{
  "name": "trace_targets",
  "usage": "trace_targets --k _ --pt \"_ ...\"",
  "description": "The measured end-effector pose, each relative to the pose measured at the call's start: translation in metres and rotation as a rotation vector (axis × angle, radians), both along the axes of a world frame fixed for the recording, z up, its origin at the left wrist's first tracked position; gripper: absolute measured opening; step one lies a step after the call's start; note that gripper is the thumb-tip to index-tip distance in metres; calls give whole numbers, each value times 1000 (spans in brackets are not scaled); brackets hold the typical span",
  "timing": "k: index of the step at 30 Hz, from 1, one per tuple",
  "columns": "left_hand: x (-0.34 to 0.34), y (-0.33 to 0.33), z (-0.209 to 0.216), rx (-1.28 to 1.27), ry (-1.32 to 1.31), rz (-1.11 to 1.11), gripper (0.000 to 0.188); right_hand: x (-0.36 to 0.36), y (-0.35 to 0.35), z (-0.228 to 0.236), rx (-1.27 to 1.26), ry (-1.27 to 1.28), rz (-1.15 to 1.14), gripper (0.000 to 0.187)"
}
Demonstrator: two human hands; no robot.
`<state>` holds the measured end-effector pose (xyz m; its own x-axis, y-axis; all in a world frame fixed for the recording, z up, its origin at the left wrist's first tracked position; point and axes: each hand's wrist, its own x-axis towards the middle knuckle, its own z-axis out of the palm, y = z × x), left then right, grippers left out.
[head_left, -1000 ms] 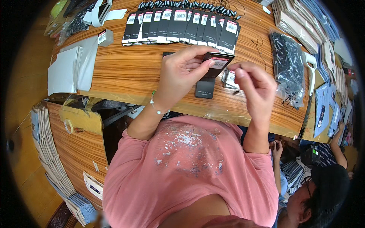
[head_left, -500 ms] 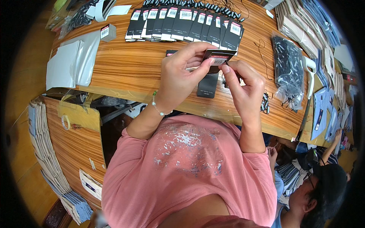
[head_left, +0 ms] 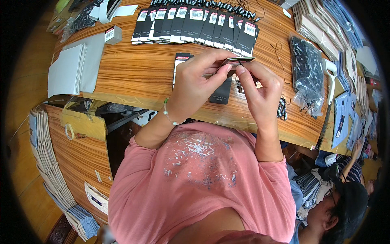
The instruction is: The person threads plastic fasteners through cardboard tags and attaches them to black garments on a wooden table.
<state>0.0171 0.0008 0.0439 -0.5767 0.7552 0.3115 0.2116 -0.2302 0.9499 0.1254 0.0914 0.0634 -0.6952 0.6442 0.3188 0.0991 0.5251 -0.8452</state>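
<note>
One black hang tag (head_left: 234, 61), tilted nearly edge-on above the bench (head_left: 136, 77), is pinched by the left hand (head_left: 194, 78). The right hand (head_left: 262, 86) brings narrowed fingers against its right part; what they grip is unclear.

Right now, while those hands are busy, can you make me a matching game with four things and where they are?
Things:
1. bracelet
2. tag row
3. paper stack
4. raised tag

Places:
A. on the left side of the table
B. in the left hand
C. around the left wrist
D. across the table's far side

Pairs: 1-C, 2-D, 3-A, 4-B
</note>
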Motion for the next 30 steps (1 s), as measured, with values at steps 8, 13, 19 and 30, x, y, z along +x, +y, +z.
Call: trace_targets --k 8,13,19,30 --pt "-3 -4 1 -84 355 33 17 2 2 -7 -68 -20 0 14" --pt "-1 -5 0 -75 356 33 20 5 8 -13 -824 98 144 21" --pt "0 -3 -4 -82 348 27 18 2 2 -24 -631 128 73 22" --pt "-2 -3 -6 -126 401 -2 18 5 9 -29 -1139 255 215 20"
